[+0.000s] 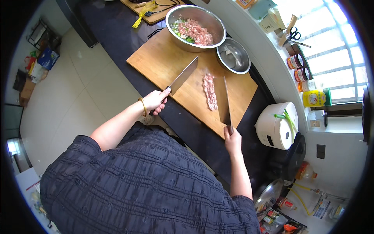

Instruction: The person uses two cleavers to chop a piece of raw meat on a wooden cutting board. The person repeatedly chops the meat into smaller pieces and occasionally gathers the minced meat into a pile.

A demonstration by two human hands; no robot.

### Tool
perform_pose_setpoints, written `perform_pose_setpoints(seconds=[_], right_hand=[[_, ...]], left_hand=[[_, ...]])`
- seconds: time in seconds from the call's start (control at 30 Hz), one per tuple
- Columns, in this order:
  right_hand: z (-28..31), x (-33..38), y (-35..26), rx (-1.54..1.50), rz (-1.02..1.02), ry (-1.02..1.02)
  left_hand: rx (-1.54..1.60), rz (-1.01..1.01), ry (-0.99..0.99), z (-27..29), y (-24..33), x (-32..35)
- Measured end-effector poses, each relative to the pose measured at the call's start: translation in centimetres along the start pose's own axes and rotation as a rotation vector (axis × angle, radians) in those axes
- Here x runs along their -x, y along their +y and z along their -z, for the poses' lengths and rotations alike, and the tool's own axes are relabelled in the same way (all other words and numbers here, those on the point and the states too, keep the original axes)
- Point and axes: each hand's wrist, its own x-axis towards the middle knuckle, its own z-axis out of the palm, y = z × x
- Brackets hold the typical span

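My left hand (155, 102) is closed round the handle of a cleaver (184, 75), its blade angled over the left part of a wooden cutting board (156, 56). A second cleaver (223, 99) is in my right hand (232, 140), fingers wrapped round its dark handle. That blade stands edge-down at the right side of a strip of chopped pink meat (209, 91); I cannot tell whether it touches the board. At the board's far edge sits a large steel bowl (216, 23) with minced meat (196, 32) and chopped green onion (177, 29) inside.
A smaller steel bowl (243, 60) stands beside the large one. To the right is a white rice cooker (272, 121) with green onion stalks (288, 121) on its lid. Jars (295, 61) and scissors (295, 34) line the windowsill. Another board (157, 16) lies at the back left.
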Motion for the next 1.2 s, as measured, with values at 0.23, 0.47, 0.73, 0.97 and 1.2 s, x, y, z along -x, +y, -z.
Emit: perform_pose_setpoints(seconds=[0.23,0.47,0.73,0.97,1.2], right_hand=[[1.5,-1.1,0.6,0.06,-0.013,-0.114],[0.7,-1.8,4.3,0.028,-0.108,-0.247],[-1.5,2.4,3.2,-0.738,-0.388,-0.128],[-2.5,4.5,2.1,-0.844,-0.407,-0.097],[-5.1,6.7,0.7,-0.972,-0.465,-0.052]], left_hand=[[0.021,-0.005,0.035,-1.3,-1.0,0.6],[-0.016,-0.013,0.072,-3.0,-1.6,2.1],[-0.288,-0.132,-0.119,-5.7,-0.1,1.5],[-0.303,-0.18,-0.022,-6.1,2.8,-1.8],[-0.42,-0.171,0.035,-2.9,3.9,-6.4]])
